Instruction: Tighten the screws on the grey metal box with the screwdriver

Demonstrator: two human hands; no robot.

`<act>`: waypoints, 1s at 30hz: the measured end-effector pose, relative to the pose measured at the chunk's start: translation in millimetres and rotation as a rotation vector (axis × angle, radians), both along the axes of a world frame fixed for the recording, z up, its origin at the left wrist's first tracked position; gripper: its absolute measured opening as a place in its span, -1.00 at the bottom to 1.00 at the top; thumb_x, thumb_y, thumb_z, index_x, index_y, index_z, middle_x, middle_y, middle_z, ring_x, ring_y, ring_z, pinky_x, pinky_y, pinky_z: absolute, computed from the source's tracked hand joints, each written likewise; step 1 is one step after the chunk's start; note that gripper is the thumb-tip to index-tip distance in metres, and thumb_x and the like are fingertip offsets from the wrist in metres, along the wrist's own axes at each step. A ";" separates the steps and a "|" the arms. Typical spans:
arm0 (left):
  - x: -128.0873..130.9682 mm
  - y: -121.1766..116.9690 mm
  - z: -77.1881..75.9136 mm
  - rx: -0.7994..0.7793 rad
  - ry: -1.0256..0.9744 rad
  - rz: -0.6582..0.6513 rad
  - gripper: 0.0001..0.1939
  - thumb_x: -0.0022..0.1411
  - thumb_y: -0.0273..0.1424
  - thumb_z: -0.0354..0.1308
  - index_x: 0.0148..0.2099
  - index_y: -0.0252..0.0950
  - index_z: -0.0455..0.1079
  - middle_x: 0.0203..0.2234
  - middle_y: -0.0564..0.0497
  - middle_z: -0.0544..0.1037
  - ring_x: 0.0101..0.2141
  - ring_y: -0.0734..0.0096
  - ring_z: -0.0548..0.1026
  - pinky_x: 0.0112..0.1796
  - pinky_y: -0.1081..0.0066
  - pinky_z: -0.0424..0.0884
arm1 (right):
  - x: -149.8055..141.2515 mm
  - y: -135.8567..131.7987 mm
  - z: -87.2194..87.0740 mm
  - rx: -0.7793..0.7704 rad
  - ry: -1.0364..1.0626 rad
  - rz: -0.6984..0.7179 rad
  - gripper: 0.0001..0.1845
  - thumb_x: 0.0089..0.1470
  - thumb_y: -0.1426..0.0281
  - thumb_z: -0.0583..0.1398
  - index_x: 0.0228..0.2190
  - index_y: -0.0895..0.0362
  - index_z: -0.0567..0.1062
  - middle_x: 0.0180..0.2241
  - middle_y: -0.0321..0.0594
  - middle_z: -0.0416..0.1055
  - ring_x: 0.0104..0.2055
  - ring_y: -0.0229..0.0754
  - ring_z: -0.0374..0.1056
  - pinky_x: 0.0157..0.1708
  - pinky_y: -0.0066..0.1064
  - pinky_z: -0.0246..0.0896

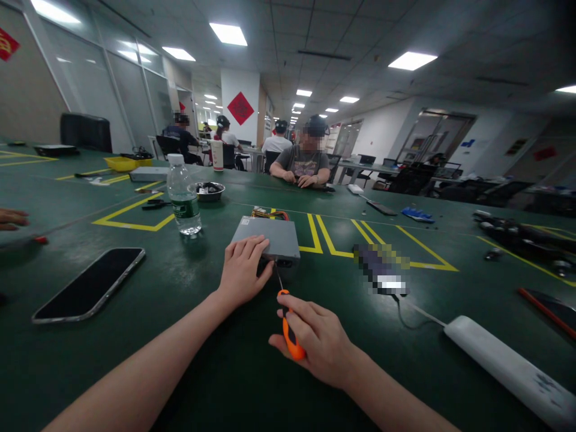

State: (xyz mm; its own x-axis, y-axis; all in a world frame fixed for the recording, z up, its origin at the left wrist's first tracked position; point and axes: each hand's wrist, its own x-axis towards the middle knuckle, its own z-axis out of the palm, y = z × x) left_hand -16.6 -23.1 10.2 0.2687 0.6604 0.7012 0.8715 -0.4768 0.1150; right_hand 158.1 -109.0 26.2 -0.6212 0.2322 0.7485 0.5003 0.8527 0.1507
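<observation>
A grey metal computer power supply (281, 234) lies on the green table in front of me, its bundle of coloured wires (274, 214) at the far side. My left hand (245, 264) rests on its left part, fingers over the top and thumb at the near face, gripping the case. In my right hand (315, 339) is a screwdriver (293, 345) with an orange and black handle, fingers wrapped around it. Its thin shaft points away from me, and the tip meets the near face beside the socket. Whether it sits in a screw is too small to tell.
A water bottle (184, 201) and a metal bowl (209, 191) stand beyond my left hand. One phone (92, 285) lies left, another (380, 270) right, cabled near a white power strip (504, 360). Across the table sits a person (306, 159); another person's hand (12, 219) shows far left.
</observation>
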 end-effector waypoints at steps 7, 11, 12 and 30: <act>0.0 -0.9 0.7 -0.007 -0.007 -0.009 -0.63 0.17 -0.28 -0.01 0.04 -0.20 0.22 0.01 -0.05 0.37 0.03 0.18 0.25 -0.03 0.16 0.09 | 16.3 -1.8 9.0 0.109 0.068 0.045 -0.86 -0.01 0.53 0.12 -0.32 0.22 0.29 -0.36 0.05 0.48 -0.36 -0.19 0.44 -0.47 -0.40 0.37; 0.0 -0.8 0.7 -0.004 -0.009 -0.012 -0.62 0.17 -0.29 -0.01 0.04 -0.19 0.22 0.00 -0.06 0.37 0.02 0.17 0.25 -0.03 0.15 0.09 | 23.9 -0.1 12.3 0.096 0.106 0.016 -0.87 -0.04 0.56 0.11 -0.35 0.21 0.31 -0.41 -0.01 0.47 -0.39 -0.19 0.43 -0.51 -0.41 0.34; 0.0 -0.7 0.7 -0.003 -0.011 -0.013 -0.62 0.17 -0.29 -0.01 0.05 -0.19 0.22 0.00 -0.06 0.37 0.02 0.17 0.25 -0.03 0.14 0.09 | 24.4 0.5 12.2 0.087 0.106 0.016 -0.87 -0.05 0.56 0.10 -0.36 0.20 0.31 -0.42 -0.03 0.47 -0.40 -0.20 0.42 -0.51 -0.42 0.34; -1.2 -0.1 0.4 -0.014 -0.006 -0.014 -0.63 0.17 -0.28 -0.01 0.04 -0.21 0.22 0.02 -0.06 0.36 0.02 0.18 0.25 -0.03 0.16 0.09 | 26.4 3.0 5.2 0.056 0.090 -0.012 -0.83 -0.06 0.57 0.12 -0.32 0.22 0.31 -0.38 0.01 0.45 -0.35 -0.16 0.41 -0.46 -0.37 0.34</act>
